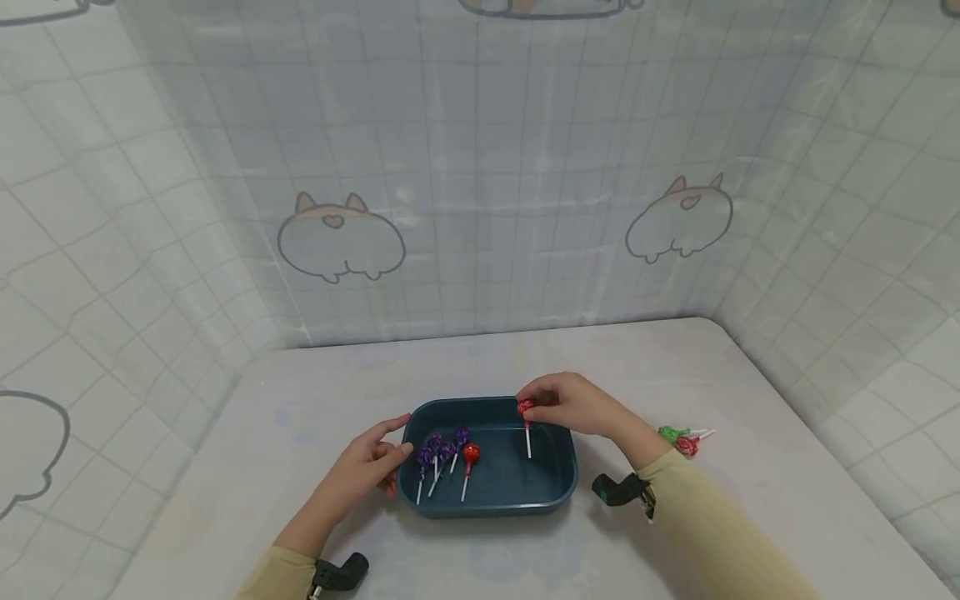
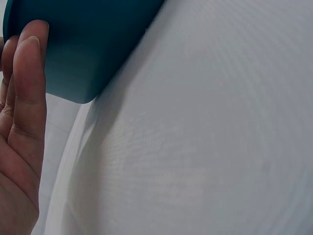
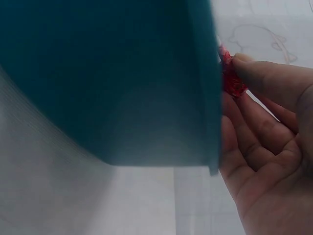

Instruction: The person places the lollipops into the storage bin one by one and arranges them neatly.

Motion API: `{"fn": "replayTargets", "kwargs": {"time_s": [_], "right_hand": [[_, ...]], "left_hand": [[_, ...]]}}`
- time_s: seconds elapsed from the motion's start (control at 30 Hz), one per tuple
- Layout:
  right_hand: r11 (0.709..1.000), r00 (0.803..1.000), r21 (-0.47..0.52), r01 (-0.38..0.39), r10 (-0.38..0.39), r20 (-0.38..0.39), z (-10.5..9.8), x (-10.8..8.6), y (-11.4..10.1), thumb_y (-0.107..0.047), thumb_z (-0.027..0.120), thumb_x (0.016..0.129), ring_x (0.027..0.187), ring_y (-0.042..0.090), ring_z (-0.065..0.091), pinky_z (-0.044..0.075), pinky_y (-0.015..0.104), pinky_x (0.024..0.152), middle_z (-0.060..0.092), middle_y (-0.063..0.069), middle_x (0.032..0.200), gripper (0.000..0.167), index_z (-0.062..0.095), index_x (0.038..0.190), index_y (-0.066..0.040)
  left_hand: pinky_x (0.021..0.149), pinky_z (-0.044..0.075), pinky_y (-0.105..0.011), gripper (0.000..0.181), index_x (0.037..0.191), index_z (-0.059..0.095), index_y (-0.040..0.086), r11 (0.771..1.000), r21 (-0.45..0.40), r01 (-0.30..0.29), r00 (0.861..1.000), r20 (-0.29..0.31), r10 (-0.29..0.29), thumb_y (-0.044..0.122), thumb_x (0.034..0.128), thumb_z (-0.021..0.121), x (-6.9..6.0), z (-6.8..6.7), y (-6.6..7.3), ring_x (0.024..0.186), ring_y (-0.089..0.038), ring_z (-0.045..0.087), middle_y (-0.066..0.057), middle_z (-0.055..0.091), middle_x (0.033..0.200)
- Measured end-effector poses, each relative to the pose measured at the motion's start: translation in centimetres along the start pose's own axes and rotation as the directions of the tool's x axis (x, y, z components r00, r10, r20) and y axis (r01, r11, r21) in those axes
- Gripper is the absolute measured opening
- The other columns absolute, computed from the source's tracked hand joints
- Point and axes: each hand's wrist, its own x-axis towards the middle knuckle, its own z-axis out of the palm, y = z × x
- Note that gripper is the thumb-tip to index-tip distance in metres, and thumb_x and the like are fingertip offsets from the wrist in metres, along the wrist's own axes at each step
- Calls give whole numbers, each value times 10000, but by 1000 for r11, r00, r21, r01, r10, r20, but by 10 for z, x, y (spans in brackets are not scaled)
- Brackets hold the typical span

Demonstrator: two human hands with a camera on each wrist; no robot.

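Note:
My right hand (image 1: 573, 406) pinches a red-wrapped lollipop (image 1: 528, 410) by its candy head, over the right part of a dark teal tray (image 1: 491, 507). Its white stick points down into the tray. In the right wrist view, the red wrapper (image 3: 234, 78) shows between thumb and fingers, beside the tray's wall (image 3: 146, 122). My left hand (image 1: 365, 462) touches the tray's left end, its fingers mostly straight in the left wrist view. Inside the tray, on the left, lie several purple lollipops (image 1: 435, 446) and an orange-red lollipop (image 1: 470, 453).
Right of the tray, on the white table (image 1: 330, 375), a green lollipop (image 1: 671, 433) and a red lollipop (image 1: 687, 447) lie together, partly beyond the right forearm. A tile-patterned curtain (image 1: 510, 167) hangs behind the table and along both sides.

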Motion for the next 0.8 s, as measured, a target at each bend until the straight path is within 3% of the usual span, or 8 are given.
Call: {"fn": "replayTargets", "kwargs": {"time_s": [0.33,0.8], "right_hand": [[994,997,-94,55,-48,67,20,14,0,-229,718,931,917,34,654,544,233,809,694,-112,1041,296,707,1182,-73],[976,990,-205,68,-41,132,43,31,-3,-211,739,916,857,-17,636,531,178,752,700,-72,1031,269,727,1149,-78]], "left_hand": [[524,564,-415,628,1502,380,72,1000,2,-6,1000,-6,6,283,977,652,2,0,-1,522,-263,595,-105,568,660],[540,570,-427,606,1486,410,99,1000,11,7,1000,-14,-7,310,973,655,4,0,-4,529,-242,599,-103,589,676]]}}
